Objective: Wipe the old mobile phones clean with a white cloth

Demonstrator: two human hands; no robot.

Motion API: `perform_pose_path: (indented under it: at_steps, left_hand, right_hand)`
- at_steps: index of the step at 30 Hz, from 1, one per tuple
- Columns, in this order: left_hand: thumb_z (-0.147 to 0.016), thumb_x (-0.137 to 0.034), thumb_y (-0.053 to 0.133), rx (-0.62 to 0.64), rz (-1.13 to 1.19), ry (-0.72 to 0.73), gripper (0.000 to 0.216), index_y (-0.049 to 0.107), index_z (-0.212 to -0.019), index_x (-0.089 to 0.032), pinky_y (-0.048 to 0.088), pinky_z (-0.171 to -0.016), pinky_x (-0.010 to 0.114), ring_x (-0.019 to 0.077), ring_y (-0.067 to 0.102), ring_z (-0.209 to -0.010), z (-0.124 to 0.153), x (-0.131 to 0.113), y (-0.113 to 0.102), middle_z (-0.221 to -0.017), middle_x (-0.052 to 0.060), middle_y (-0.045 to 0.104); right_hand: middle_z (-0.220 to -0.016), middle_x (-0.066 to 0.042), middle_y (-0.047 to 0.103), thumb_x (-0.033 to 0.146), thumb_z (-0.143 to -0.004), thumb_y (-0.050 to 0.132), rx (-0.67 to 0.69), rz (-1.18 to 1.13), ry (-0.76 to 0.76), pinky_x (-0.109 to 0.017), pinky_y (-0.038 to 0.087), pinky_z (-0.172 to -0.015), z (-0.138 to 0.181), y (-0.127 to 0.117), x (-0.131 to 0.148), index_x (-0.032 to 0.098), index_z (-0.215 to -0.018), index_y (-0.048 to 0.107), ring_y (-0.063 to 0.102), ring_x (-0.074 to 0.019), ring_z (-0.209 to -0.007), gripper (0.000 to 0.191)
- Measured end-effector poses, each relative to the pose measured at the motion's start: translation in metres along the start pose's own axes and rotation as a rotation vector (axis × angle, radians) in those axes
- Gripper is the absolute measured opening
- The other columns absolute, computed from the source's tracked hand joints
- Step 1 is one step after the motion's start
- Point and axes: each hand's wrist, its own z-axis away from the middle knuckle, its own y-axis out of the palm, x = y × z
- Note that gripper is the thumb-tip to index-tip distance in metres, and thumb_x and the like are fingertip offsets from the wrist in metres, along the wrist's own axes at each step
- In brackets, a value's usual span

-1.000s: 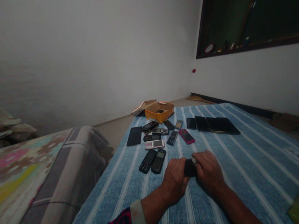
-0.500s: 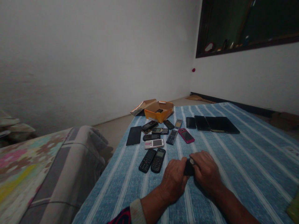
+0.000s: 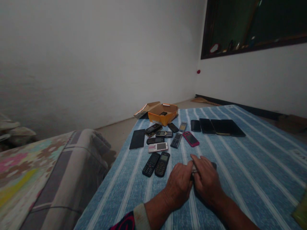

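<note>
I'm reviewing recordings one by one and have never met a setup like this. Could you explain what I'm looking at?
There is no robot here: these are a person's bare hands, seen by one camera worn on the head, looking forward and down. The left hand and right hand meet around a small dark object; they hide most of it, so I cannot tell exactly what it is. Beneath is a blue striped cloth. On it lie several keypad phones, including two black ones side by side, plus a pink-framed phone and a row of flat black devices. Farther back sits an open orange box with a dark item inside.
</note>
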Motion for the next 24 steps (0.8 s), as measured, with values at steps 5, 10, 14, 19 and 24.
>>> perform_pose_path:
  at_steps: [5,10,14,19,24]
  left_hand:
    - [-0.095,-0.018,0.034,-0.009,-0.014,0.032,0.050,0.027,-0.142,-0.005,0.051,-0.068,0.042,0.0266,0.057,-0.075,-0.0027,-0.0004,-0.0023,-0.088,0.014,0.063]
    - [-0.094,-0.019,0.034,0.019,0.010,0.016,0.053,0.024,-0.145,-0.005,0.050,-0.069,0.040,0.0260,0.058,-0.077,-0.0028,-0.0010,-0.0038,-0.090,0.013,0.063]
    - [-0.095,-0.020,0.035,0.031,0.013,0.014,0.052,0.025,-0.144,-0.005,0.050,-0.069,0.040,0.0258,0.058,-0.078,-0.0034,-0.0016,-0.0044,-0.092,0.014,0.063]
    - [-0.095,-0.017,0.035,-0.017,0.004,0.017,0.045,0.029,-0.139,-0.007,0.049,-0.068,0.039,0.0252,0.057,-0.077,-0.0035,-0.0021,-0.0012,-0.091,0.013,0.063]
    - [-0.095,-0.017,0.035,-0.059,0.002,0.015,0.040,0.033,-0.135,-0.010,0.049,-0.068,0.039,0.0245,0.057,-0.076,-0.0031,-0.0035,0.0008,-0.089,0.011,0.061]
  right_hand:
    - [-0.124,-0.013,0.062,0.004,-0.084,0.036,-0.010,-0.030,0.020,-0.050,0.049,-0.095,0.0007,0.0009,0.0069,0.018,-0.147,0.032,0.061,-0.0262,-0.109,0.065]
    - [-0.125,-0.014,0.062,0.004,-0.084,0.035,0.003,-0.031,0.034,-0.050,0.049,-0.097,0.0026,0.0030,0.0077,0.017,-0.149,0.030,0.061,-0.0263,-0.111,0.067]
    - [-0.125,-0.015,0.063,0.005,-0.084,0.035,0.024,-0.006,0.025,-0.051,0.048,-0.097,0.0033,0.0053,0.0034,0.015,-0.148,0.031,0.062,-0.0261,-0.109,0.065]
    - [-0.112,-0.013,0.068,0.007,-0.085,0.036,0.023,-0.012,0.007,-0.052,0.049,-0.096,0.0013,0.0045,0.0014,0.013,-0.144,0.036,0.065,-0.0247,-0.098,0.059]
    - [-0.102,-0.011,0.068,0.005,-0.084,0.036,0.057,-0.037,0.012,-0.053,0.045,-0.099,-0.0012,0.0009,0.0030,0.013,-0.136,0.044,0.065,-0.0235,-0.094,0.053]
